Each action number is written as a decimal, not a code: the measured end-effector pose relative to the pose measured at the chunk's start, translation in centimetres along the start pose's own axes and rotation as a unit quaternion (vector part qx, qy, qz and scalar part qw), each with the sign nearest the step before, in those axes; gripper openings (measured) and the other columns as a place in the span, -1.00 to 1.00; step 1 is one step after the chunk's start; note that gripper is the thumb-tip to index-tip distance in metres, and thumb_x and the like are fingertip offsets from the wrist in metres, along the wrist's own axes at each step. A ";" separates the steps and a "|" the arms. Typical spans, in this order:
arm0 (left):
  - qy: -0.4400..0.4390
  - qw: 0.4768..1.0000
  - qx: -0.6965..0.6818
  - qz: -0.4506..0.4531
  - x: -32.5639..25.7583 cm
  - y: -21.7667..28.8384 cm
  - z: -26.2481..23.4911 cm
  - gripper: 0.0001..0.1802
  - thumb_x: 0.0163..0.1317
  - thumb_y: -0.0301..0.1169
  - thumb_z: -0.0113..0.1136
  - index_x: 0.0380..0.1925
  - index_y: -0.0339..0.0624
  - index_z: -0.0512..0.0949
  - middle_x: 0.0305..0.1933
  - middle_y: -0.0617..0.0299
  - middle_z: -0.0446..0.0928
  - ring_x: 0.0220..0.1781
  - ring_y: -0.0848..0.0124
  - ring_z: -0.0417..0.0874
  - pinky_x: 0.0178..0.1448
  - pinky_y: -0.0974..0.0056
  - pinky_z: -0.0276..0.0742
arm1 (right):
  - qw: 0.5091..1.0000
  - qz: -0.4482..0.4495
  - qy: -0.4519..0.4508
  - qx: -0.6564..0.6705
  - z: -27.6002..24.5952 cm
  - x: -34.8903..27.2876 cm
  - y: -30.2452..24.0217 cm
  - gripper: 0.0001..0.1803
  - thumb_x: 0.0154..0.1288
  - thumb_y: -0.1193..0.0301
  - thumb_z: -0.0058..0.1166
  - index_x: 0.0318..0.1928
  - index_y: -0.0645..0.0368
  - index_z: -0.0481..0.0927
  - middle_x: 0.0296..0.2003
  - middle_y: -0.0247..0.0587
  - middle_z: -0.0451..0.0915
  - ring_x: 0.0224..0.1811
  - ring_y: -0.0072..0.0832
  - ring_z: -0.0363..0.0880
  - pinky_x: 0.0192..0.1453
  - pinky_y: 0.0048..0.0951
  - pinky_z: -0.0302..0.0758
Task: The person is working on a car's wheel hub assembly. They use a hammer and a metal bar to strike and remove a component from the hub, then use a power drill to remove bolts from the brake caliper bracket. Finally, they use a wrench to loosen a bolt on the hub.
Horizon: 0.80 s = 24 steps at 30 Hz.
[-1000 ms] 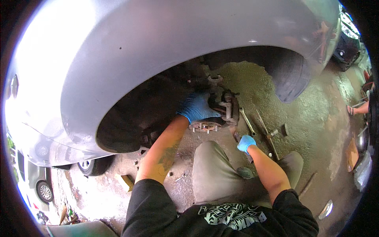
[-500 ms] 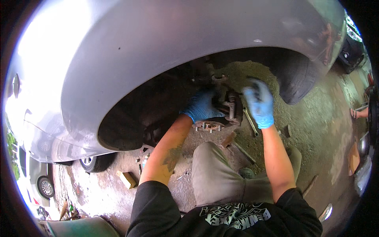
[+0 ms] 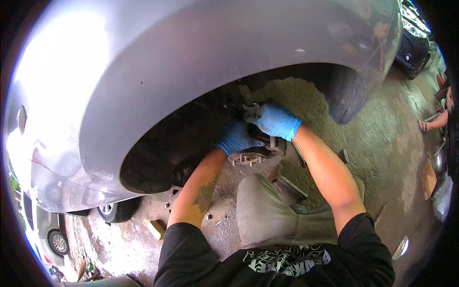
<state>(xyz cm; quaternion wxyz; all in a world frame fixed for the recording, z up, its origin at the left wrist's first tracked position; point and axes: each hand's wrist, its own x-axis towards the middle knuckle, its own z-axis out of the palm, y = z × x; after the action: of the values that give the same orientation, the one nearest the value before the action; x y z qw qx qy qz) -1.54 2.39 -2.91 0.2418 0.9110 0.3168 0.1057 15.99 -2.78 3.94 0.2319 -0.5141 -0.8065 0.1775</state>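
Inside the wheel arch, my left hand (image 3: 236, 137), in a blue glove, is closed around part of the suspension just above the wheel hub (image 3: 247, 159) with its upright studs. Its fingers are mostly hidden behind dark metal. Farther up, my right hand (image 3: 277, 120), also gloved in blue, curls its darkened fingertips by a greasy metal bracket end (image 3: 252, 111). What lies within its grip is hidden. A grey cylindrical metal part (image 3: 273, 142) stands between the right wrist and the hub. My right forearm covers most of a wrench on the floor.
The car's silver fender (image 3: 191, 71) arches over both hands. Between my knees and the hub lies a metal bar (image 3: 291, 187). A small box (image 3: 154, 228), loose nuts (image 3: 209, 216) and a wheel (image 3: 117, 209) are at left. Another person's foot (image 3: 423, 126) is at the far right.
My right hand has moved left from beside the hub area to the bracket end in the arch. My left hand stays near the hub. The wrench is now mostly covered.
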 end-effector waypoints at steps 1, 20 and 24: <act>-0.012 1.000 -0.002 0.003 0.0 0.0 0.0 -0.09 -0.22 0.02 0.59 0.15 -0.15 0.48 0.23 -0.04 0.49 0.25 0.05 0.49 0.40 0.06 0.34 | 0.999 0.044 -0.015 0.013 0.1 -0.1 -0.2 -0.64 0.38 0.15 -0.02 -0.22 0.16 0.69 -0.29 0.14 0.64 -0.28 0.07 0.63 -0.17 -0.05 0.53; 0.077 0.994 -0.051 0.054 -0.6 2.2 -1.6 -0.03 -0.26 -0.04 0.56 0.22 -0.18 0.43 0.20 -0.18 0.49 0.23 -0.05 0.52 0.30 0.05 0.44 | 0.931 0.100 0.195 0.291 2.2 -5.1 3.0 -0.72 0.24 0.37 0.30 -0.10 0.26 0.66 -0.22 -0.13 0.70 -0.14 -0.48 0.61 0.01 -0.44 0.48; 0.040 0.996 0.074 -0.015 -2.0 0.1 -1.5 0.00 -0.23 0.04 0.56 0.23 -0.19 0.43 0.21 -0.18 0.49 0.23 -0.02 0.53 0.27 0.05 0.47 | 0.697 0.248 0.408 0.536 7.8 -8.9 7.5 -0.67 0.32 0.28 0.18 -0.04 0.25 0.63 -0.14 -0.16 0.68 -0.13 -0.44 0.62 0.01 -0.41 0.52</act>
<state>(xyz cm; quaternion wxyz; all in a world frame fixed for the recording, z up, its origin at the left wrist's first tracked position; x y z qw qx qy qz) -3.55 1.58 -1.64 0.1622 0.9167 0.3466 0.1151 20.49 -8.23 -8.13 0.7218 -0.5062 -0.2450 0.4034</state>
